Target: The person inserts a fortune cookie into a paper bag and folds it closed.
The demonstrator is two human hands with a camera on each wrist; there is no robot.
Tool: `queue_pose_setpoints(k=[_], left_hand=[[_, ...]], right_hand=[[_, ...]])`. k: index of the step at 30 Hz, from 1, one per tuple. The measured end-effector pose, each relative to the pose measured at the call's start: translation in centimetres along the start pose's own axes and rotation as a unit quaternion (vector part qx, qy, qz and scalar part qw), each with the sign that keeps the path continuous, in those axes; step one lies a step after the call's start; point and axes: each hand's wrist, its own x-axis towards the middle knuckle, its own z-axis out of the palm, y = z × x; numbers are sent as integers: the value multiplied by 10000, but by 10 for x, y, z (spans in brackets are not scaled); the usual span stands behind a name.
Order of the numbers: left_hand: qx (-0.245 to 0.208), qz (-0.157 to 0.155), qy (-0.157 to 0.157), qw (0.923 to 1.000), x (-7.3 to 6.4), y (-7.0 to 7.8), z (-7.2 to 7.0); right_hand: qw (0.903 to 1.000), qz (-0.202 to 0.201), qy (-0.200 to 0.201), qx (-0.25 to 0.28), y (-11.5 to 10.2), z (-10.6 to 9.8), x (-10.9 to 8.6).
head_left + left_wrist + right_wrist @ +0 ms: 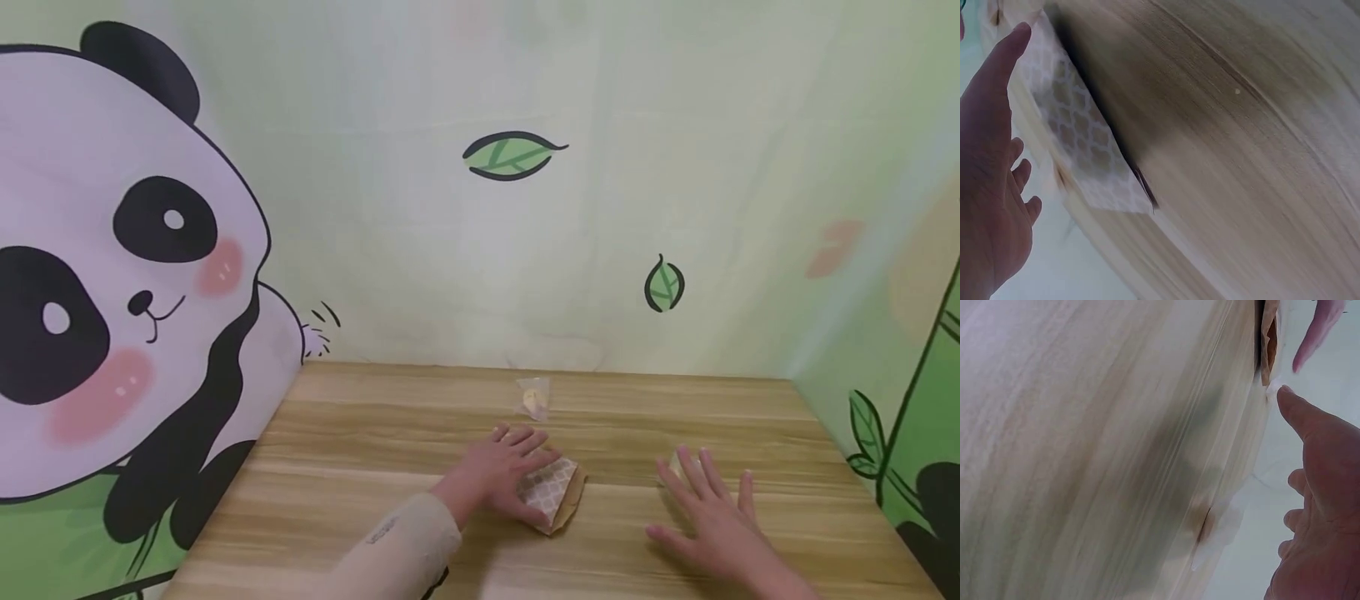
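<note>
My left hand [504, 477] spreads its fingers over a flat paper bag [557, 490] with a white lattice print and brown edges, overlapping it in the head view. In the left wrist view the printed face of the bag [1085, 134] lies beside the extended thumb, and the fingers are partly out of sight. To the right, my right hand [712, 521] is spread with fingers apart above a small clear packet [677, 467], mostly hidden by the fingers. The right wrist view shows this packet [1225, 522] on the wood, below the level of the thumb.
Another small clear packet [533, 398] with a pale yellowish item lies near the back of the wooden table [360, 417]. Behind the table stands a wall covering [390, 250] printed with a panda and leaves, continuing down both sides.
</note>
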Motion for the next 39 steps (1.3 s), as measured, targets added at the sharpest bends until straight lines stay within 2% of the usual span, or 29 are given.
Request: queue_pose_setpoints(k=[4,10,16,21,30,34,39], left_hand=[[39,-14,-103,9999,6,0,3],[-176,-5,-155,9997,10,-3,11],[-471,-57,-113,9988,6,-5,24],[-860,-142,44,9962,0,-7,31],[-1442,-824,230,9858,-20,-8,41],[-1478,-1182,360,9813,-30,-1,46],[-1334,-1626,358,9770,-42,9,50]], right_hand=[[10000,-50,8,18,-4,2,2],[10000,-55,-21,1,-7,3,2],[9999,-80,-57,45,-11,5,7],[9999,-142,-26,18,-16,4,11],[9984,-568,58,-33,-38,7,39],[9961,-862,23,177,-51,16,55],[9920,-1166,-286,394,-71,28,72]])
